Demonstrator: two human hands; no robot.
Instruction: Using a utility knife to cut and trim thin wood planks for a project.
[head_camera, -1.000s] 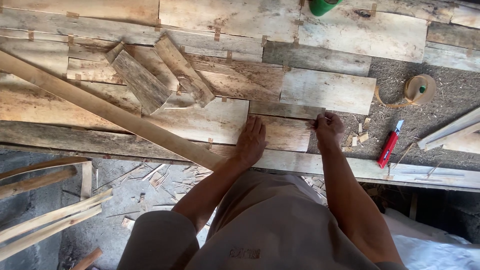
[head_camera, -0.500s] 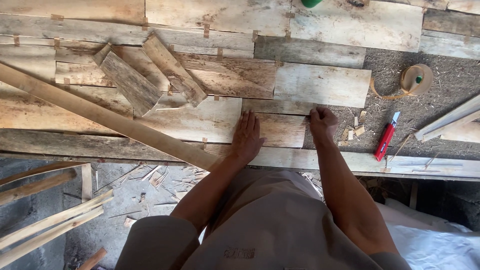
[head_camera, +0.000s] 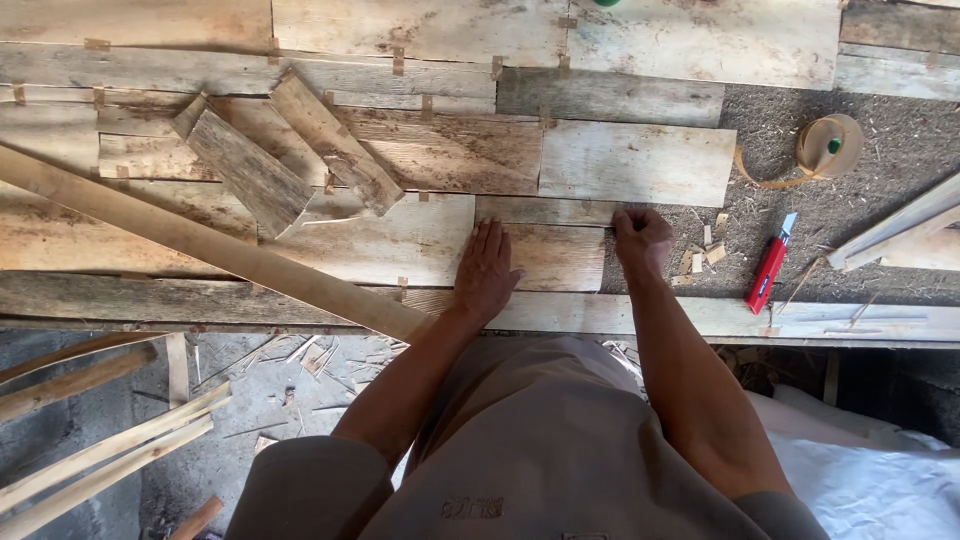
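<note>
My left hand (head_camera: 487, 272) lies flat with fingers spread on a small thin veneer sheet (head_camera: 555, 256), pressing its left part. At the sheet's upper right corner my right hand (head_camera: 641, 238) has its fingers curled down on the edge. The sheet sits among many pale and brown veneer sheets (head_camera: 430, 150) laid side by side and joined with short strips of tape.
A long wooden strip (head_camera: 210, 245) slants across the left. Two loose veneer offcuts (head_camera: 290, 160) lie on the sheets. A red utility knife (head_camera: 768, 275) and a tape roll (head_camera: 828, 146) rest on the gritty surface at right. Scrap slats (head_camera: 100, 450) lie below left.
Both hands have stayed on the small sheet; the view has shifted slightly, and my right hand's fingers have curled a little tighter at the sheet's corner.
</note>
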